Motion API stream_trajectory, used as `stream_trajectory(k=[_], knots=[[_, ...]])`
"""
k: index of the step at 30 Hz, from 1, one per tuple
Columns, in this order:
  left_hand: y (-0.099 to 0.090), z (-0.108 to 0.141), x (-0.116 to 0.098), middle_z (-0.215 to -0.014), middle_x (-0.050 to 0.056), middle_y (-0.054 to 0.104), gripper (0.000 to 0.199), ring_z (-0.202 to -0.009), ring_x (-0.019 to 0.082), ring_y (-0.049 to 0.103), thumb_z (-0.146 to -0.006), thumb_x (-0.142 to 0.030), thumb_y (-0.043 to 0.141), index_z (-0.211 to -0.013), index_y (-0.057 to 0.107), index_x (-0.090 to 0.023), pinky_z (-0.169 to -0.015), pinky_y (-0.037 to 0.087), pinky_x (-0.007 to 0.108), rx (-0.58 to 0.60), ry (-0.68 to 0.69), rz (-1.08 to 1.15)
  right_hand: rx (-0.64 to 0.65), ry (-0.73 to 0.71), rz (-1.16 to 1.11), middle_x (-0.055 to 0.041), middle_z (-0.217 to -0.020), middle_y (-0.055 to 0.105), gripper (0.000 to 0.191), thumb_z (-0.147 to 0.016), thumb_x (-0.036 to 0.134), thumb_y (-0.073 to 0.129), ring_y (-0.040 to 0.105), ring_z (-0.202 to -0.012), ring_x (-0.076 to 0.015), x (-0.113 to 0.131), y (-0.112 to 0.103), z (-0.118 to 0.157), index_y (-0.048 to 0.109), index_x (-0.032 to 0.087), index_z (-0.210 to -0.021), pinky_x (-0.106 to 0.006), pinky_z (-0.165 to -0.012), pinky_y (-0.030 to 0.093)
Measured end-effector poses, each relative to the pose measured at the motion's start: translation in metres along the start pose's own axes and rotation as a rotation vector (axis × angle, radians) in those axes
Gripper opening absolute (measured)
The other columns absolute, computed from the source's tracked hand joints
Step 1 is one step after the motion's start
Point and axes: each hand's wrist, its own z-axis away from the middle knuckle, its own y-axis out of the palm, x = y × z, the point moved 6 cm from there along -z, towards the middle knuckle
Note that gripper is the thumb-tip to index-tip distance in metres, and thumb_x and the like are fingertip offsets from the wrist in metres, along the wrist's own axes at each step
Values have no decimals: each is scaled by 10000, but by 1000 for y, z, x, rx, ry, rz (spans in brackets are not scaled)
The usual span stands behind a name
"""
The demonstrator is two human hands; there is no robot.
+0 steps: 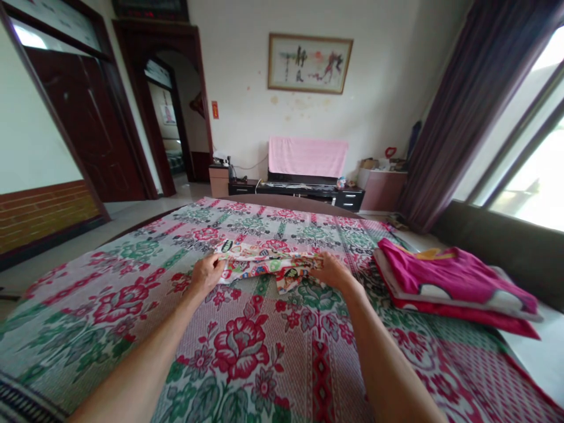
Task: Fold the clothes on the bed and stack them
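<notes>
Presently, your left hand and right hand are closed on opposite ends of the printed cloth, which spans between them over the floral cover. Even tension should best level the loose flap nearer your right.

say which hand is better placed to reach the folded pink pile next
The right hand, probably: it holds the right end of the patterned cloth, on the side nearer the folded pink pile. The left hand grips the other end, farther away.
</notes>
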Motion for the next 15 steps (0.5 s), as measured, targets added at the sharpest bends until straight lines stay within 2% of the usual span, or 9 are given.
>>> stream_trajectory(k=[3, 6, 8, 12, 15], knots=[[-2, -1, 2, -877, 47, 739, 313, -830, 206, 649, -749, -276, 487, -943, 729, -234, -705, 449, 243, -16, -5, 38, 4, -9, -7, -120, -1012, 692, 322, -812, 289, 528, 629, -949, -213, -7, -2, -4, 667, 178, -1081, -252, -736, 410], [-6, -3, 3, -807, 37, 731, 267, -817, 205, 642, -724, -286, 509, -872, 726, -238, -681, 441, 240, -19, -37, 79, -24, 13, -13, -103, -917, 709, 280, -802, 243, 504, 649, -883, -213, -16, -9, -6, 703, 190, -992, -249, -670, 407], [-7, -4, 4, -708, 24, 703, 270, -734, 193, 632, -709, -309, 509, -855, 717, -219, -626, 431, 237, 18, -71, 149, -23, 30, -26, -103, -859, 708, 258, -779, 236, 529, 650, -831, -208, -21, -12, -6, 712, 168, -949, -241, -626, 401], [-13, -4, -3, -543, -20, 597, 362, -513, 147, 549, -674, -359, 502, -907, 691, -155, -498, 402, 228, 175, -171, 472, 118, 26, -119, -59, -628, 658, 211, -780, 214, 535, 595, -573, -140, -26, -13, -3, 716, 135, -855, -214, -519, 382], [-34, -4, -20, -506, -41, 562, 355, -432, 114, 475, -626, -379, 565, -874, 696, -163, -429, 354, 212, 336, -142, 522, 219, 31, -215, -6, -507, 588, 236, -798, 203, 503, 494, -427, -102, -31, -25, 7, 702, 138, -906, -203, -461, 370]])
